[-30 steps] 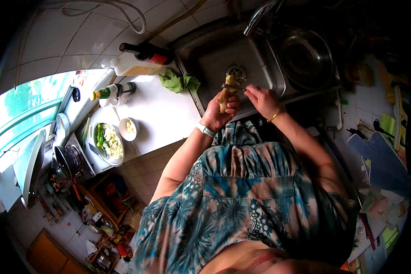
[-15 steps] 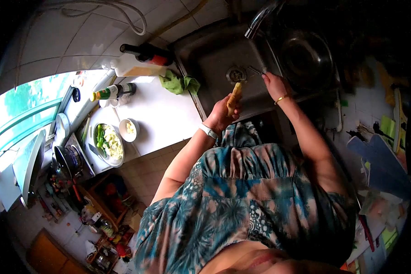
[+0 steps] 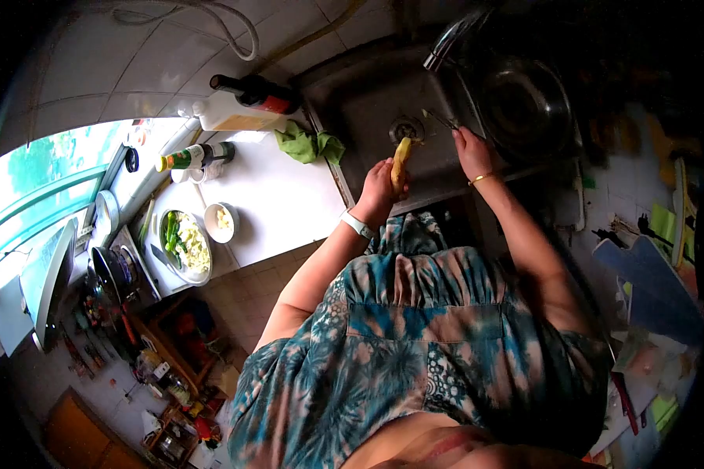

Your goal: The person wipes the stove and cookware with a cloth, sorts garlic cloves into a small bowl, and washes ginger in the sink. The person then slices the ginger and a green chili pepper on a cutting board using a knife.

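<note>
Over the front of the sink (image 3: 368,102), my left hand (image 3: 379,189) is closed around the lower part of a long yellow-brown vegetable (image 3: 402,156). Its surface looks partly pared, and its exact kind is not clear. The vegetable's upper end points at the drain (image 3: 405,129). To the right, my right hand (image 3: 474,155) grips a slim metal peeler (image 3: 441,118), its head held over the sink and apart from the vegetable. A small pale scrap shows at the peeler's tip.
A green cloth (image 3: 299,143) lies at the counter's (image 3: 285,199) sink edge. Behind stand a dark bottle (image 3: 254,94) and sauce bottles (image 3: 195,156). A white bowl (image 3: 221,223) and a plate of cut vegetables (image 3: 186,246) sit left. The faucet (image 3: 446,47) and a metal basin (image 3: 524,102) are right.
My right hand has shifted slightly, and the peeler's head has moved up and away from the vegetable. The vegetable has turned a little in my left hand, showing more yellow.
</note>
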A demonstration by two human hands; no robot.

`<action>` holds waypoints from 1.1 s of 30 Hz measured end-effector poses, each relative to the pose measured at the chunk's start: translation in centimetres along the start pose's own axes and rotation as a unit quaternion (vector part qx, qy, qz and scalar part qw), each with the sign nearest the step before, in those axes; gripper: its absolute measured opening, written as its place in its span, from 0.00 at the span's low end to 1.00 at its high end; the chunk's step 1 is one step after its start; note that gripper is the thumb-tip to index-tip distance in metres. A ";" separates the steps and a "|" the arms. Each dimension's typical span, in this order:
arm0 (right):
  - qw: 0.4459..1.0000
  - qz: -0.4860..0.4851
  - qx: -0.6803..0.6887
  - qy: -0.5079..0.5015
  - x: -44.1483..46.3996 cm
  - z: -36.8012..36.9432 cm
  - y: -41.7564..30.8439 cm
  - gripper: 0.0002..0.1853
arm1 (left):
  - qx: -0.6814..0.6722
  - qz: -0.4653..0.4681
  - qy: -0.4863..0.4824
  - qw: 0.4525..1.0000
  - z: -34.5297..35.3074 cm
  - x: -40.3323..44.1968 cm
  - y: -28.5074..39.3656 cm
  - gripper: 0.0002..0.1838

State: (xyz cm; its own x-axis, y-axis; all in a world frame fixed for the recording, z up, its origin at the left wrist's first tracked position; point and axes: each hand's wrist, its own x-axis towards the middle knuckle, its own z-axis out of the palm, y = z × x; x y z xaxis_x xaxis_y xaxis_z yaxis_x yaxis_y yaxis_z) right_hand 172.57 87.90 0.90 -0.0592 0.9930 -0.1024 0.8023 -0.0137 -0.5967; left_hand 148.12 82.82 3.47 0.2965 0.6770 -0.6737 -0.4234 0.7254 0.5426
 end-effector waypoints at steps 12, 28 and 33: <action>0.998 0.070 -0.002 0.004 1.6 2.7 3.6 0.15 | 0.230 0.254 0.135 0.930 1.0 1.3 -1.4 0.16; 1.000 0.024 0.005 0.011 -1.3 -0.5 -2.3 0.17 | 0.563 0.361 0.229 0.707 1.8 -1.0 0.9 0.14; 0.995 0.036 0.009 -0.090 -2.1 -1.8 -8.1 0.14 | 0.630 0.452 0.183 0.605 0.9 -0.7 1.6 0.15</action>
State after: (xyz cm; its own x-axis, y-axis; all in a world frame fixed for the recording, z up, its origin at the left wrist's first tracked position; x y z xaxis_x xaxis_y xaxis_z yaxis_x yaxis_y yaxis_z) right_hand 167.24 86.10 7.42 -0.1097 0.9521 -0.2853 0.7973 -0.0871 -0.5972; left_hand 147.99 83.64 5.29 0.1243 0.9621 0.2429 0.7851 -0.2450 0.5688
